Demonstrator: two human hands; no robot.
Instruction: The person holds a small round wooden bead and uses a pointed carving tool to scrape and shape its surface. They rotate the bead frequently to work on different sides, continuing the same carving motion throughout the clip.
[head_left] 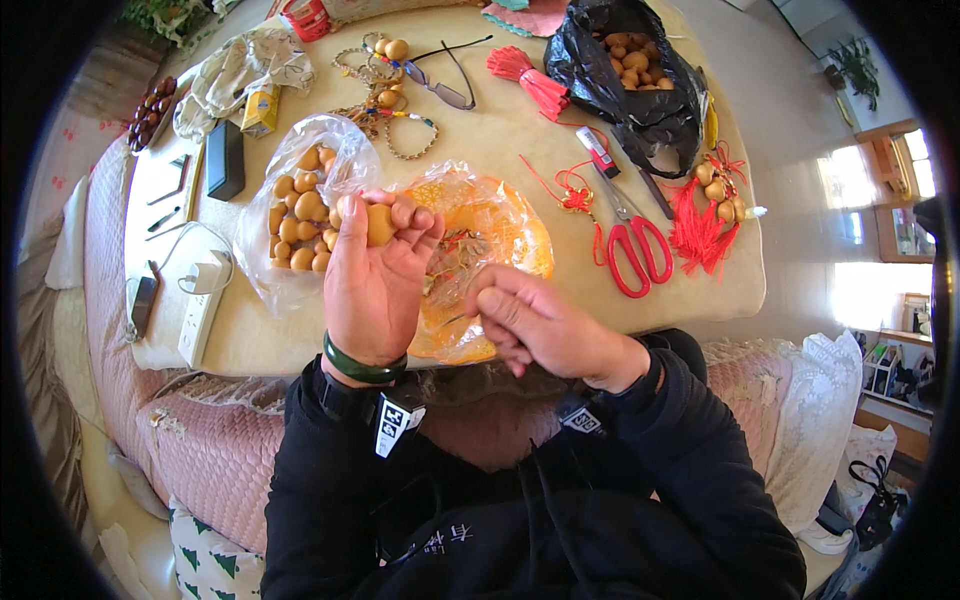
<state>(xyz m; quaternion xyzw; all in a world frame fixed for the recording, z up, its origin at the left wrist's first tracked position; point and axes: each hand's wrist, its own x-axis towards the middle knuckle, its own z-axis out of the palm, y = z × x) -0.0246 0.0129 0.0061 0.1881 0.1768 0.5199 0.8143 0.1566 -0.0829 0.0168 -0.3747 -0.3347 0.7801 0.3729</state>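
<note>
My left hand (378, 285), turned palm up, holds a small tan gourd (380, 226) in its curled fingers. A dark green bangle circles that wrist. My right hand (535, 322) is closed in a pinch, a little to the right and nearer to me; what it grips is hidden. Beneath and between both hands lies a crumpled orange and clear plastic bag (515, 225) with small brownish bits on it. Just left of my left hand, a clear plastic bag (345, 140) holds several more small gourds (300, 205).
Red-handled scissors (640, 250), a red knot cord (577, 200) and red tassels (705, 235) lie at the right. A black bag (580, 60) of gourds stands far right. Sunglasses (450, 95) and beaded strings (410, 135) lie at the back; a power strip (203, 315) lies left.
</note>
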